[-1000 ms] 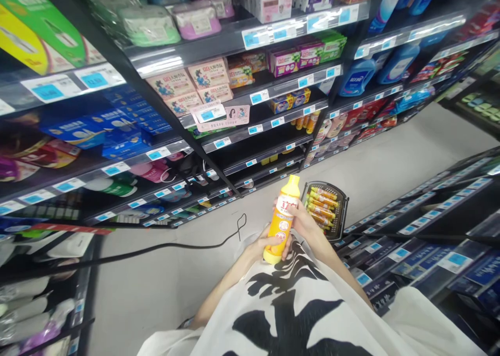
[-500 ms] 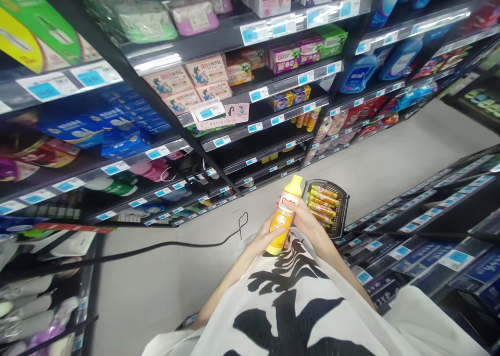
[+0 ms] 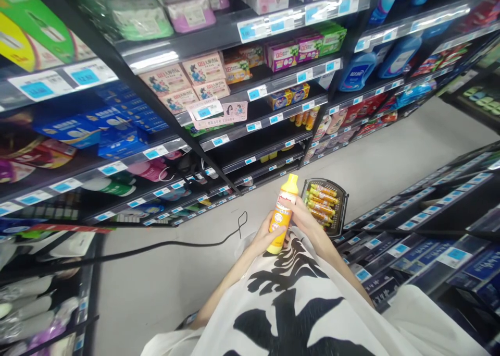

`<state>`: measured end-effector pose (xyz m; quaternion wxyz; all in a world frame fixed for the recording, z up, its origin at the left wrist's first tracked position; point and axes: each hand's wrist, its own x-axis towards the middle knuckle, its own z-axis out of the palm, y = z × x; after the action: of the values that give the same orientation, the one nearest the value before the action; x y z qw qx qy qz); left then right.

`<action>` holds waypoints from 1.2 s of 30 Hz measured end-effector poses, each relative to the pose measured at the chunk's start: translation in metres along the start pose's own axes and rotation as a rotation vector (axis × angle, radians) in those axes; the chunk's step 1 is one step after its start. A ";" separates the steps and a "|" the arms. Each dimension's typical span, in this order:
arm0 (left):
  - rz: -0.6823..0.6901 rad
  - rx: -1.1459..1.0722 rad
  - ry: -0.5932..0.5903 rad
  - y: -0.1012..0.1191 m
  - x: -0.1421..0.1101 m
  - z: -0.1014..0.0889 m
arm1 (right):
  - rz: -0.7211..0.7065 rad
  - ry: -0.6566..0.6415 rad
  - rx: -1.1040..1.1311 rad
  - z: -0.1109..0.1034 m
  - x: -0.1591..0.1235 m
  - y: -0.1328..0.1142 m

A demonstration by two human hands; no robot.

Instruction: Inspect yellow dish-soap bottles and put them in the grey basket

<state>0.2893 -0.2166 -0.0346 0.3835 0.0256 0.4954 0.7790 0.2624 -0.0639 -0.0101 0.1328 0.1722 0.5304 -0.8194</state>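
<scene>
A yellow-orange plastic bottle point(image 3: 279, 221) with a yellow cap and red-and-white label is held in front of my body, its top leaning slightly right. My left hand point(image 3: 264, 235) is closed around its lower half, the thumb lying across the front. Higher up, my right hand point(image 3: 297, 211) grips the bottle from the right near the label. Some fingers of both hands are hidden behind it. Just beyond my right forearm, a dark basket point(image 3: 344, 210) on the floor holds several similar yellow-orange bottles point(image 3: 322, 199).
Shelves with soap boxes point(image 3: 207, 69) and blue bottles point(image 3: 357, 72) rise ahead. Several yellow bottles point(image 3: 311, 118) stand on a lower shelf. Another shelf rack point(image 3: 414, 225) borders the right side. A black cord point(image 3: 175, 244) stretches above the grey floor point(image 3: 144, 288) on the left.
Both hands keep hold of the bottle. It has turned and tilted a little, and my right thumb now covers part of the label. The basket looks unchanged.
</scene>
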 end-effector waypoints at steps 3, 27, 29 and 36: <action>0.016 0.001 -0.020 -0.002 0.001 -0.002 | 0.009 0.018 -0.001 -0.001 0.001 0.002; -0.008 -0.204 -0.119 -0.008 0.006 -0.006 | -0.045 0.087 -0.040 0.004 0.001 -0.003; -0.011 -0.203 -0.110 -0.008 0.006 -0.005 | -0.039 0.080 -0.046 0.003 0.002 -0.003; -0.038 -0.178 -0.084 -0.009 0.005 -0.005 | -0.046 0.082 -0.057 0.001 0.004 -0.002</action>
<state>0.2887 -0.2152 -0.0464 0.4194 0.0147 0.4081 0.8108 0.2576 -0.0641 -0.0095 0.0971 0.1895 0.5622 -0.7991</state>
